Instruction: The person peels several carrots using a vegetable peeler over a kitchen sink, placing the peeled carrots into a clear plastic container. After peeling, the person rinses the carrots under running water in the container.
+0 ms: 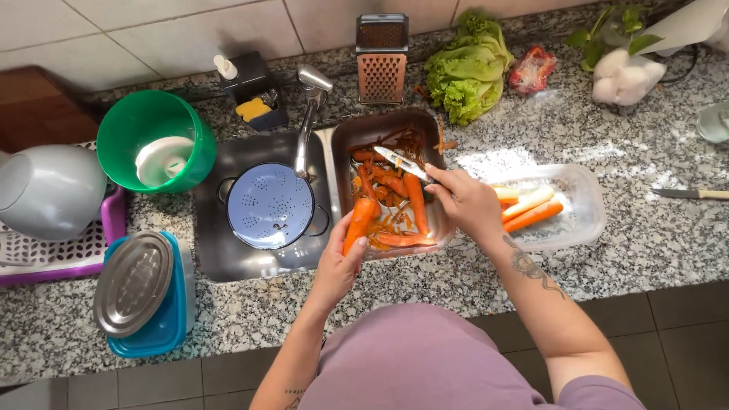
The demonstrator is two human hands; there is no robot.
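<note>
The fingers of the left hand [339, 262] are wrapped around the lower end of an orange carrot [358, 222], which slants up and away over the small sink basin [345, 133] set into the near-middle of the surface [456, 288]. The fingers of the right hand [465, 201] are closed on the handle of a peeler [400, 162], whose pale blade points left over the same basin, just above the carrot's far end. Beneath both hands the basin is littered with more carrots [414, 199] and curls of orange peel [395, 222], so its bottom is mostly hidden. Just right of the right hand, touching the basin's edge, sits a clear plastic tray [588, 216] with peeled carrots [534, 215] lying in it; the wrist covers its left end. Left of the basin, a pale blue colander [269, 205] fills the larger sink under the tap [310, 106]. Along the back edge of the surface stand a metal grater [381, 59], a head of lettuce [467, 72], a soap holder with a yellow sponge [252, 108] and a green bowl [125, 129]. Toward the left edge lie a grey bowl [49, 190] on a purple rack [114, 216] and a blue container with a metal lid [135, 282]. A knife [691, 194] lies at the right edge, well apart from the hands.
</note>
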